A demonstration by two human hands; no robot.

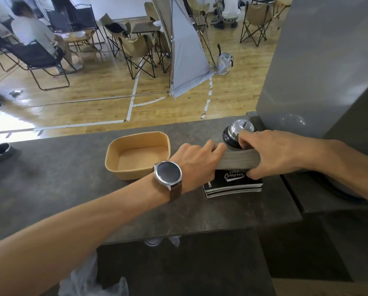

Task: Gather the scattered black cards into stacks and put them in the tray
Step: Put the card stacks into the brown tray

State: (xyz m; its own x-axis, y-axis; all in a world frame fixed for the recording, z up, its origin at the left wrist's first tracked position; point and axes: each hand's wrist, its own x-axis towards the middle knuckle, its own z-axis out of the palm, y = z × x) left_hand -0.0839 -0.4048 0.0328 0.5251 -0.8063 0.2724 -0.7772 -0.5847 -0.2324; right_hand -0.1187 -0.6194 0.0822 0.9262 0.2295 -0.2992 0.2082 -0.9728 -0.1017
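A thick stack of black cards stands on edge, its grey side showing, held between both hands. My left hand, with a watch on its wrist, grips the stack's left end. My right hand grips the right end, thumb in front. Under them a second stack of black cards with white lettering lies flat on the dark counter. The tan tray stands just left of my left hand, with nothing in it.
A chrome desk bell sits right behind the held stack, against a grey pillar. The counter's far edge drops to a wooden floor with folding chairs and a seated person. The counter steps down at the right.
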